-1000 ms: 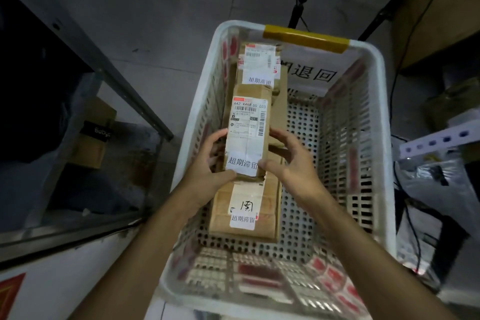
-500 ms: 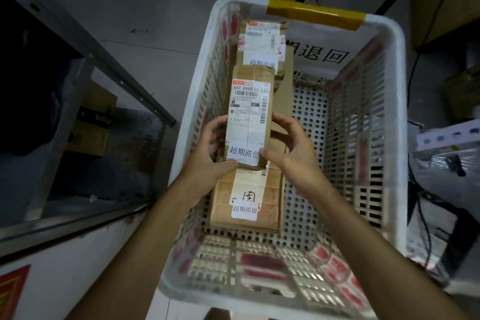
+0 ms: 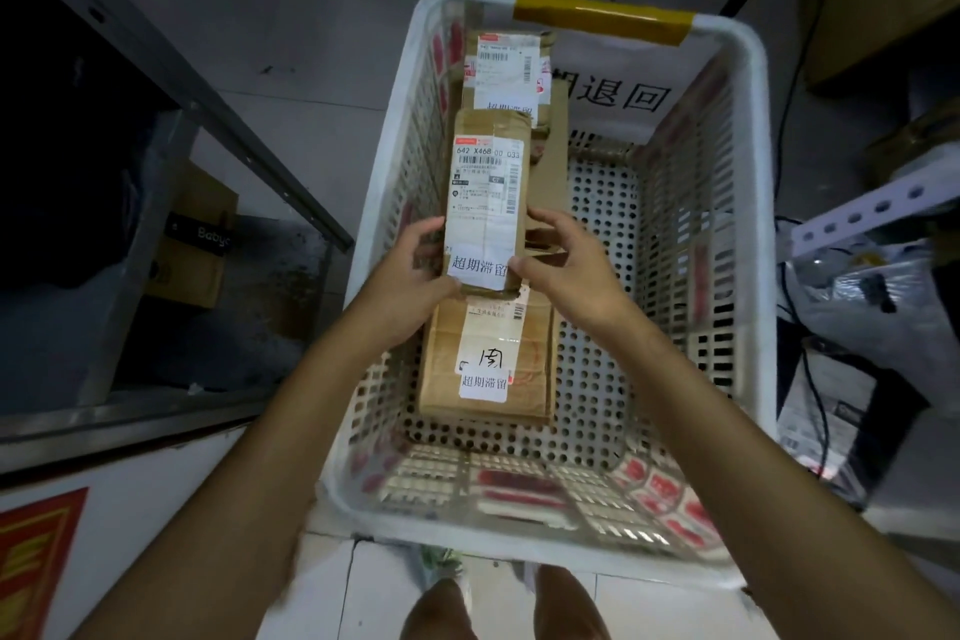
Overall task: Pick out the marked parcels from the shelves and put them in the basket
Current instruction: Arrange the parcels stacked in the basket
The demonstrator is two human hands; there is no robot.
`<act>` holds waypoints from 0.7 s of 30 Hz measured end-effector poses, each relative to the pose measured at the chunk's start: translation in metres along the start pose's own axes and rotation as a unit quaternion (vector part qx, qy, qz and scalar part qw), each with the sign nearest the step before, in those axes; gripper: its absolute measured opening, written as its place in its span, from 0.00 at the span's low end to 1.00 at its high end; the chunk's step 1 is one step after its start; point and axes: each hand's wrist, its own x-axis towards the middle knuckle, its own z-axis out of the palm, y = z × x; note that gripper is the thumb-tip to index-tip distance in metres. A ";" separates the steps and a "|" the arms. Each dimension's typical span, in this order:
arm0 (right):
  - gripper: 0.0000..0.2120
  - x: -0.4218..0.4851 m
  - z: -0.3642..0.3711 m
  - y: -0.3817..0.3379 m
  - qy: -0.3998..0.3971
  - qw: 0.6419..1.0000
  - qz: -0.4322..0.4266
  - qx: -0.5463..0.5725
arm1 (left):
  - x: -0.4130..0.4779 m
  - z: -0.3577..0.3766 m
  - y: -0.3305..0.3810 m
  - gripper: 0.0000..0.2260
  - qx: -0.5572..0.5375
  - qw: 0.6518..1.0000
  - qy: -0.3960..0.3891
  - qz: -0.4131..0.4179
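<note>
Brown cardboard, long and narrow: the held parcel (image 3: 488, 192) hangs over the left side of the white basket (image 3: 748, 234), label up. Its near end is pinched between the left hand (image 3: 410, 276) and the right hand (image 3: 569, 265), thumbs on top and fingers curled round its sides. To finish well, I judge it should go down flat along the left wall, onto the near parcel (image 3: 485, 369) and far parcel (image 3: 506, 68) lying there, or on the basket's bare bottom to their right. Both hands should let go together so it does not tip. Whether it already touches those below cannot be told. Its underside and the fingertips beneath are hidden. The far parcel's sticker is half covered, and the shelf (image 3: 148, 224) at left is too dark to read.
</note>
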 end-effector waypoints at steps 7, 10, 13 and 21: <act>0.26 -0.049 -0.036 -0.098 -0.006 0.962 -0.045 -0.269 | -0.063 -0.044 0.074 0.23 0.272 0.959 0.049 0.059; 0.26 -0.084 -0.053 -0.165 0.002 0.922 -0.111 -0.370 | -0.105 -0.075 0.125 0.23 0.386 0.916 0.071 0.081; 0.27 -0.120 -0.068 -0.235 0.010 0.882 -0.158 -0.444 | -0.156 -0.108 0.179 0.24 0.441 0.886 0.113 0.091; 0.27 -0.202 -0.085 -0.381 0.028 0.841 -0.261 -0.473 | -0.303 -0.169 0.277 0.22 0.489 0.828 0.248 0.118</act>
